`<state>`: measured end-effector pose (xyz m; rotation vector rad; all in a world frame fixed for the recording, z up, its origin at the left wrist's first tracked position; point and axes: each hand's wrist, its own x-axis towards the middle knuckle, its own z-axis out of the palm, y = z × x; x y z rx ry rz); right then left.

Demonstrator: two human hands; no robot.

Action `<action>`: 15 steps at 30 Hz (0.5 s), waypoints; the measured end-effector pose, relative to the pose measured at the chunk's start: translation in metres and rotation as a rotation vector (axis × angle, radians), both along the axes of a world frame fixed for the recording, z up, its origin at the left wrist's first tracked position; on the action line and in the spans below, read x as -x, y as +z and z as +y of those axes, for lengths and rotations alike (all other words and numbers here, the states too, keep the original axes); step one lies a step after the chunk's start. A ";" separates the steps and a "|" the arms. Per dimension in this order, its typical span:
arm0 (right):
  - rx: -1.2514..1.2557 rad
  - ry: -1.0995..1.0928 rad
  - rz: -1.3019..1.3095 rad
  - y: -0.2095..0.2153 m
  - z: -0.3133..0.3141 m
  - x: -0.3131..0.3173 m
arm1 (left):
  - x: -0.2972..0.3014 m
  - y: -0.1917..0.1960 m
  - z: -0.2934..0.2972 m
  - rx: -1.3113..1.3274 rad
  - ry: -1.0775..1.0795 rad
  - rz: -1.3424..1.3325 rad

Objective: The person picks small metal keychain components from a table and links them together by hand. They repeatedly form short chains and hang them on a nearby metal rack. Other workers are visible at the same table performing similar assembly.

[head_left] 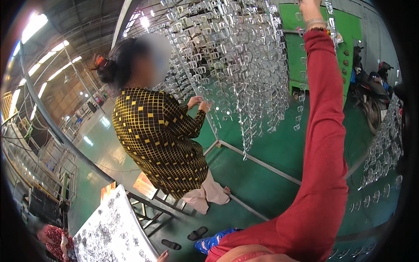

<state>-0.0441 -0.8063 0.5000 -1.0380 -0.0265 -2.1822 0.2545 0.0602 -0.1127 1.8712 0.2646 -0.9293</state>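
Note:
My right arm, in a red sleeve, reaches up to the top edge. My right hand [310,9] is there beside a hanging strand of shiny metal loops [330,22]; the edge cuts off its fingers, so its grip is hidden. Only a bit of my left hand [163,256] shows at the lower edge, near the white table [144,233]; what it does cannot be seen. Ahead hangs a dense curtain of silvery, roughly D-shaped metal loops [248,65], linked in long strands. A co-worker [159,135] in a black-and-yellow checked top has both hands at the strands' left side.
Grey frame bars [262,161] run low across the green floor. Small dark pieces lie scattered over the white table, and another person [52,238] sits beyond it. Wooden stools [146,185], black sandals [198,232], a green panel [297,56] and a motorbike [373,94] stand around.

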 end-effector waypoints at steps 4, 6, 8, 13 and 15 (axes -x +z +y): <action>-0.095 0.056 0.005 0.035 -0.057 0.000 | 0.003 0.004 -0.012 -0.023 0.022 0.021; -0.054 0.107 -0.059 0.046 -0.089 -0.002 | 0.007 0.004 -0.018 -0.033 0.037 0.035; -0.010 0.160 -0.120 0.058 -0.124 -0.005 | 0.008 0.006 -0.024 -0.041 0.047 0.044; 0.004 -0.182 0.016 0.072 -0.229 0.011 | 0.009 0.004 -0.031 -0.060 0.077 0.061; -0.041 -0.453 0.470 0.068 -0.253 0.038 | 0.011 -0.002 -0.024 -0.061 0.089 0.066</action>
